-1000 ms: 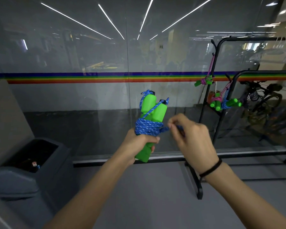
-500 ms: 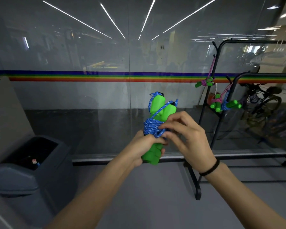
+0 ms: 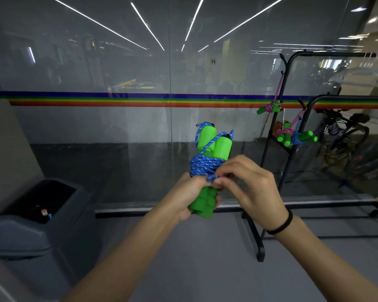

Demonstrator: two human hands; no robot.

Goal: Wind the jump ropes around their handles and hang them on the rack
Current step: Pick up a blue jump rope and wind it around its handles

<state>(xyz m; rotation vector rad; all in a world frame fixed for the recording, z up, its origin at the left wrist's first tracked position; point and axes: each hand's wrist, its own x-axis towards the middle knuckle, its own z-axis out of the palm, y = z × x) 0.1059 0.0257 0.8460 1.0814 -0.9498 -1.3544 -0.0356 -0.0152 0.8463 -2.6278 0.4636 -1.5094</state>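
So that the coils cannot slip, the 2 green handles [image 3: 214,147] are clenched upright in the left grip [image 3: 190,197], while the end of the blue rope [image 3: 203,166] is pinched against the wraps by the right grip [image 3: 251,188], seemingly for tucking; the rack [image 3: 347,97] is left unreached, near on the right.

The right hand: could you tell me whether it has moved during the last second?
Yes: the right hand has edged left, away from the rack, and now pinches the blue rope.

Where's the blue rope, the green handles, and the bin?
blue rope [image 3: 205,167]: head view, on the wound coils.
green handles [image 3: 224,149]: head view, top of the right handle.
bin [image 3: 20,236]: head view, its front rim.
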